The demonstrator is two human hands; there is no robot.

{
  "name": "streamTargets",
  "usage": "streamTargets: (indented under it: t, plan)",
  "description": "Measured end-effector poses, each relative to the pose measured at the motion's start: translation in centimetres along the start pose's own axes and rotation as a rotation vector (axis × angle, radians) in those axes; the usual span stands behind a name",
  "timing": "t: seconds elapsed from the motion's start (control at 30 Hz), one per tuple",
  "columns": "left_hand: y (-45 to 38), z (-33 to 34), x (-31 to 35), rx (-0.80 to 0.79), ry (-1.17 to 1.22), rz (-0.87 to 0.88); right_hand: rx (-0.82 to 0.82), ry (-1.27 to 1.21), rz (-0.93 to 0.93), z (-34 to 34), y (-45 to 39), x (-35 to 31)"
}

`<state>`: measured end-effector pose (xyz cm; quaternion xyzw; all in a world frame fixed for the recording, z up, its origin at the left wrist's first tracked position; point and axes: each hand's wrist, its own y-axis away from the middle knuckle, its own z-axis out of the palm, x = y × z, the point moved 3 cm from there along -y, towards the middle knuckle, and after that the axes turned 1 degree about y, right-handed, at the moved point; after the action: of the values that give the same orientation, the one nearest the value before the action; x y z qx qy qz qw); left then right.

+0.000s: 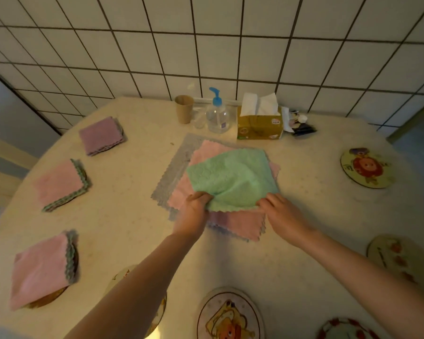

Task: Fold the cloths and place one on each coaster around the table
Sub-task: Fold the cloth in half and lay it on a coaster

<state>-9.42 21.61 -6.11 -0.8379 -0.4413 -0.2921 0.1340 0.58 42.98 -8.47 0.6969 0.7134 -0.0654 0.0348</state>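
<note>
Head view shows, far to the left of the fingers, three folded cloths already lying on coasters: a pink one (41, 267), another pink one (60, 183) and a purple one (101, 135). The left hand (194, 214) pinches the near left corner of the green cloth (233, 179), fingers curled round its edge. This cloth lies on top of a pile of pink cloths (238, 223) and a grey cloth (174, 167) in the middle of the table (132, 241). The right hand (283, 216) pinches the near right corner in the same way. I think the fold goes well if both corners rise together and meet the far corners exactly, without dragging the pile. To the right of the fingers an empty coaster (367, 167) waits; another coaster (230, 314) lies below them.
</note>
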Motion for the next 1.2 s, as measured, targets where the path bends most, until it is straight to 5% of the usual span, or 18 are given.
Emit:
streamTargets:
  t: [0.23, 0.43, 0.9, 1.07, 1.2]
  plan:
    - [4.8, -6.0, -0.5, 0.058, 0.035, 0.079, 0.107, 0.094, 0.166, -2.2, 2.1, -3.3]
    - [12.2, -7.8, -4.5, 0.029, -0.054, 0.132, 0.159, -0.107, 0.149, -3.1, 6.3, -10.1]
    - [29.8, -3.5, -12.9, -0.306, -0.327, 0.282, -0.309, -0.143, 0.264, 2.7, 22.7, -21.5]
    - [31.3, -2.9, -13.4, -0.405, -0.195, 0.177, -0.338, -0.285, 0.366, 4.0, 25.8, -21.9]
    - [29.7, -3.8, -13.5, -0.34, 0.013, -0.055, -0.189, -0.461, 0.494, 2.3, 24.7, -21.1]
